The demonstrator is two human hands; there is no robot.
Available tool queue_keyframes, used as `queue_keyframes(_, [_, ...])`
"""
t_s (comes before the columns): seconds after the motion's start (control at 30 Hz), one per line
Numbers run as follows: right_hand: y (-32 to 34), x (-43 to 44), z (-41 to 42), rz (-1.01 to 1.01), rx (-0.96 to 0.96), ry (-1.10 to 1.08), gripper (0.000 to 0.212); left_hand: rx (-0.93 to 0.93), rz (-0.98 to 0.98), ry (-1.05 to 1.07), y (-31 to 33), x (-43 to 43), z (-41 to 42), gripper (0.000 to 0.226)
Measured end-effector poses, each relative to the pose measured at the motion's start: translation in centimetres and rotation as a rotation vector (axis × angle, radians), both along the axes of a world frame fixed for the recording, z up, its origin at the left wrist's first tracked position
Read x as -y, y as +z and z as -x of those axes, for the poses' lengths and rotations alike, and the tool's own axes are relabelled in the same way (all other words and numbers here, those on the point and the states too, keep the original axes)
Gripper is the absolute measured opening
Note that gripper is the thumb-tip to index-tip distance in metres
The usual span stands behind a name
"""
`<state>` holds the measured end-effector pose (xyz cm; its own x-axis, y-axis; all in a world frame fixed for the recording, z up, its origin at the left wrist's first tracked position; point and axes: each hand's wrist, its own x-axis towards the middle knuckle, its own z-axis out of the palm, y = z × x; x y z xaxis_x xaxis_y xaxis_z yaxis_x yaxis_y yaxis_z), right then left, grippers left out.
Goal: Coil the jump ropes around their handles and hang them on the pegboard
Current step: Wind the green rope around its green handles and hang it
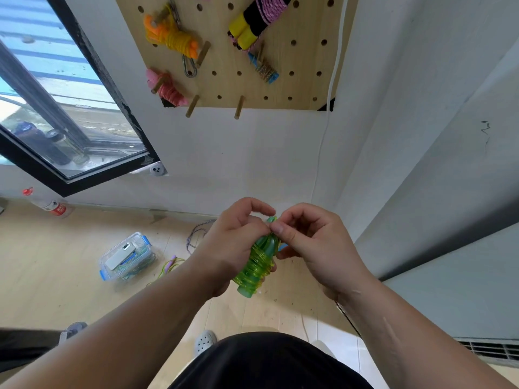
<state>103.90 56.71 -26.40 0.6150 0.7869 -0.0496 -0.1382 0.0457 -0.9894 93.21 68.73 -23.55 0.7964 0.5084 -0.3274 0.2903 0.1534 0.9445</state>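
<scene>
White walls (252, 153), light wood floor (56, 290). Black-framed window (50, 102) upper left, daylight coming through. White cable (320, 153) runs down the wall. Vent grille (488, 348) lower right.

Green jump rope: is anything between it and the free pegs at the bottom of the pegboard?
Nothing visible does. The left hand and right hand hold the green jump rope below the pegboard, only bare wall between. Two bottom pegs are free; a white cable hangs off to the right.

Soft daylight is admitted through the window (56, 108), edges are bent by wide-angle distortion, and fine detail seems slightly smeared.
</scene>
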Motion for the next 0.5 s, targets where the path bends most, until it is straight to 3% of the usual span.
queue_keyframes(0.37, [-0.2, 0.0, -0.4, -0.055, 0.024, -0.012, 0.014, -0.036, -0.032, 0.039, 0.1, 0.6, -0.4, 0.012])
queue_keyframes(0.5, [0.2, 0.1, -1.2, -0.037, 0.06, 0.038, 0.005, -0.022, 0.026, 0.071, 0.4, 1.1, -0.6, 0.013])
